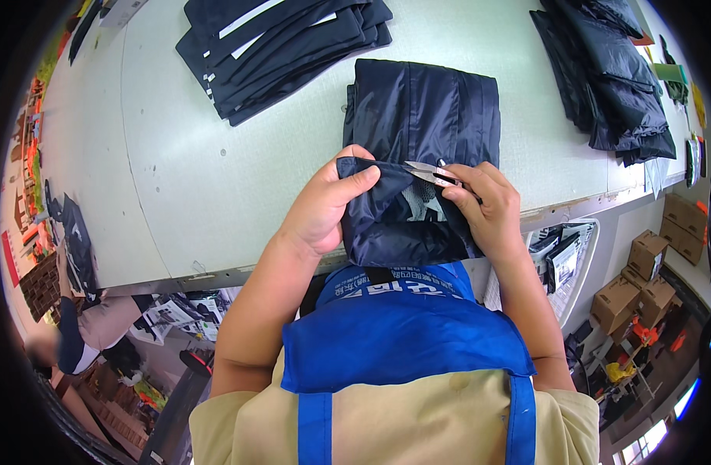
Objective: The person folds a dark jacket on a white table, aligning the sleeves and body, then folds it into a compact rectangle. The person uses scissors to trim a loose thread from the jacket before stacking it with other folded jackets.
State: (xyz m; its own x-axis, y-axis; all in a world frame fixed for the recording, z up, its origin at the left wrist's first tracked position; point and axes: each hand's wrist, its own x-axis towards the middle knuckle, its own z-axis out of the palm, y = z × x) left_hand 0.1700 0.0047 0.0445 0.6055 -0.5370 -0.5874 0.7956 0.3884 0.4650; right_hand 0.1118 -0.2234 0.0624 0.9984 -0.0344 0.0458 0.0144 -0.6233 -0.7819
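A dark navy garment [421, 116] lies on the pale table [216, 178] and hangs over its near edge toward me. My left hand [324, 205] grips a folded-up part of the garment, thumb on top of the fabric. My right hand [487, 205] holds small metal thread snips [427, 171], their blades pointing left along the garment's upper fold. A patch of pale mesh lining [425, 205] shows between my two hands. I wear a blue apron over a tan shirt.
A stack of dark folded garments with white strips [282, 46] lies at the table's far left. Another dark pile [611, 77] sits at the far right. Cardboard boxes [642, 279] stand on the floor to the right. A person [92, 325] sits at lower left.
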